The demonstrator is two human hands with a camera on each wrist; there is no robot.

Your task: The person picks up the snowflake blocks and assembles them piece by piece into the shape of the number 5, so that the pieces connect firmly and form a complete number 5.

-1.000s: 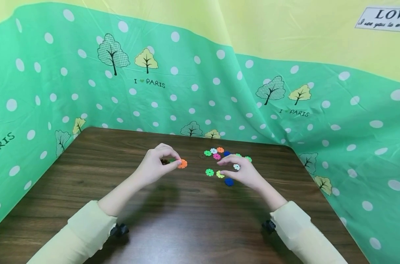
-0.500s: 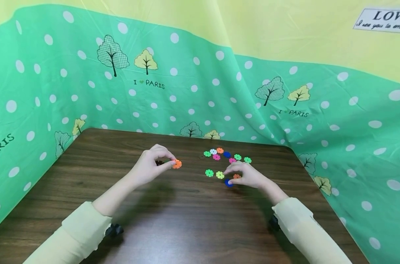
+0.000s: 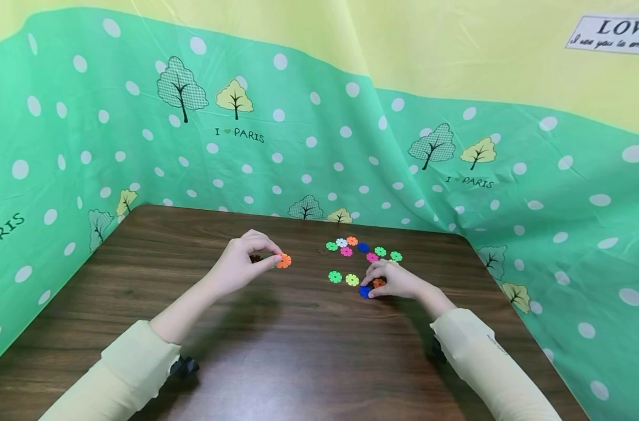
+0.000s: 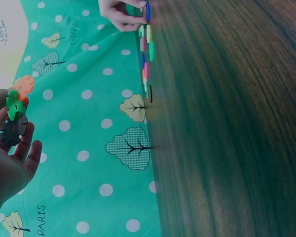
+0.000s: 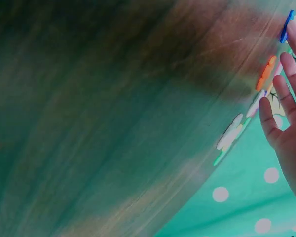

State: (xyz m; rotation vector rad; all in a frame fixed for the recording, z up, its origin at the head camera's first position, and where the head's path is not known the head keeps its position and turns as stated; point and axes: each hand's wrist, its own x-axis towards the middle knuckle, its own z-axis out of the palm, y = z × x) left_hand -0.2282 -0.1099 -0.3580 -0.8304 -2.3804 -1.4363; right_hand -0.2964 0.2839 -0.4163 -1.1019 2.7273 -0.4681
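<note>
My left hand (image 3: 243, 262) pinches a small joined chain of notched plastic flower discs above the table. In the left wrist view the chain has an orange disc (image 4: 23, 87), a green disc (image 4: 15, 104) and a dark disc (image 4: 13, 131); fingers hide part of it in the head view. Thumb and index finger of my right hand (image 3: 395, 279) pinch a blue disc (image 3: 365, 292) low over the tabletop. In the right wrist view this blue disc (image 5: 287, 27) stands on edge at the fingertip. Partly behind the right hand lies an orange-red disc (image 3: 379, 283).
Left of the right hand lie a yellow disc (image 3: 352, 280) and a green disc (image 3: 335, 277). Farther back are several others, including a pink disc (image 3: 346, 252), a white disc (image 3: 342, 242) and another blue disc (image 3: 363, 248). A polka-dot curtain (image 3: 309, 158) borders the wooden table (image 3: 298, 362).
From beside the yellow disc, my right hand has come nearer and slightly right, and its fingers have closed on the blue disc. My left hand has shifted slightly left, still holding its chain.
</note>
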